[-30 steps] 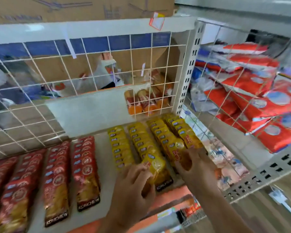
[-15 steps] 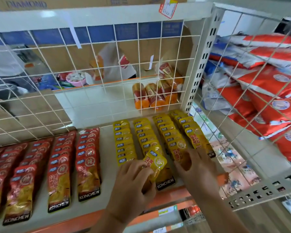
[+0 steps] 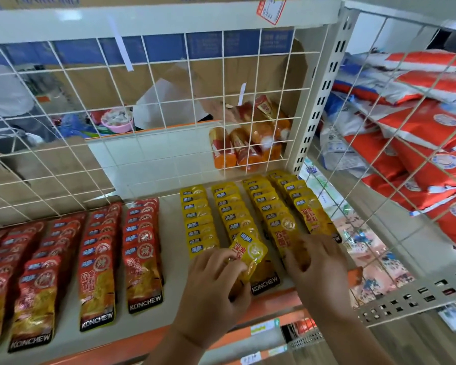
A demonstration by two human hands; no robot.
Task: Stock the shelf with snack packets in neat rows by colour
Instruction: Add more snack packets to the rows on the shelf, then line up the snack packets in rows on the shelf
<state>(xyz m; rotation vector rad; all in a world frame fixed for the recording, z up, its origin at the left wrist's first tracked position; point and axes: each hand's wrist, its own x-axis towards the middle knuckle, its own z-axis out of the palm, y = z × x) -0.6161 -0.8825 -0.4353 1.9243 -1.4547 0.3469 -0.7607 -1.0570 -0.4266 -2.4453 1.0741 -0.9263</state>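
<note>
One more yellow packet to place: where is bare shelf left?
Bare shelf shows between the rightmost red row and the leftmost yellow row, widening at that row's front. The other yellow rows are crowded, with the left hand and right hand there.

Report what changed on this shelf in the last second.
Hardly anything: the left hand still pinches one yellow packet over the front of the second yellow row, and the right hand still rests on the third yellow row. Nothing was taken up or let go; red rows unchanged.

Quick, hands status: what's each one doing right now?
Left hand: holds a yellow packet.
Right hand: open, fingers resting on a yellow row.
</note>
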